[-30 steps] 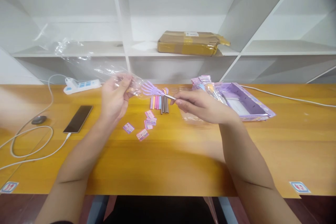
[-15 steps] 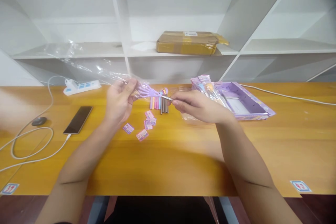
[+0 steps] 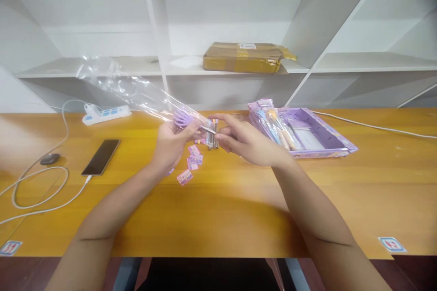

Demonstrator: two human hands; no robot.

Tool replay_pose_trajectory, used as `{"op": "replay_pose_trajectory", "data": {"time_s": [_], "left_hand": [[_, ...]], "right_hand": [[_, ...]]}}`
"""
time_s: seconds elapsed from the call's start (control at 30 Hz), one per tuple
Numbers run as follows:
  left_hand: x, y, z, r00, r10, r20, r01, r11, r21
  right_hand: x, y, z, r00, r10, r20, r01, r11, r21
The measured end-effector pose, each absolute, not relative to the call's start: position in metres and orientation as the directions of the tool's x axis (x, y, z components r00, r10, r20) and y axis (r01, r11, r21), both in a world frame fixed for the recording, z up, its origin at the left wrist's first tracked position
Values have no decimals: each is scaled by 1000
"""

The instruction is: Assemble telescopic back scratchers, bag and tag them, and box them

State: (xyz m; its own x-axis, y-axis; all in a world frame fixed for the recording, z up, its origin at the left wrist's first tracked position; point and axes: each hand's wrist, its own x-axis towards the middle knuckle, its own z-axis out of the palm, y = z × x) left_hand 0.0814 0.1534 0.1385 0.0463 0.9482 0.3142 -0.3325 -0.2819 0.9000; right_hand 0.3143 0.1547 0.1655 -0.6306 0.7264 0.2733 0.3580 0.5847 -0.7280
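Note:
My left hand point(image 3: 170, 143) pinches a clear plastic bag point(image 3: 136, 93) together with a back scratcher inside its mouth. The scratcher has a purple hand-shaped head point(image 3: 182, 118) and a thin metal rod point(image 3: 208, 129) pointing right. At the rod's end, the thumb and a bent finger of my right hand point(image 3: 251, 141) close on the tip while the index finger stretches above it. Behind and below the hands lie several more metal rods point(image 3: 214, 141), partly covered. Small pink-and-purple cards point(image 3: 185, 177) are scattered on the table just in front.
On the right, a purple tray point(image 3: 336, 138) stands with several bagged scratchers point(image 3: 273, 125) over its left side. A phone point(image 3: 101, 157) on a white cable, a black mouse-like object point(image 3: 49, 159) and a power strip point(image 3: 107, 114) lie left. A taped carton point(image 3: 242, 57) occupies the shelf.
My left hand has moved right and slightly down, and the purple head now sits deeper in the bag. My right hand has shifted a little left, its index finger lifting off the rod.

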Motion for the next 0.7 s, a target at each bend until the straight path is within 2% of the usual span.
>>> {"op": "replay_pose_trajectory", "data": {"time_s": [0.1,0.17,0.33,0.47,0.57,0.7], "left_hand": [[84,155,134,72,950,304,-314,-268,911],[79,160,136,25,939,343,-324,-317,891],[50,179,155,-147,905,399,-359,-425,831],[41,183,160,-166,908,385,-378,-419,826],[53,176,154,-95,929,359,-377,-367,850],[71,166,142,6,949,315,-374,-290,881]], "right_hand": [[310,151,165,-621,742,252,365,558,-745],[313,150,167,-605,758,243,387,547,-742],[330,153,178,-614,755,229,520,606,-602],[333,153,183,-632,718,292,509,668,-542],[326,150,180,-642,703,307,462,673,-577],[317,148,173,-614,755,231,430,564,-705]]}}
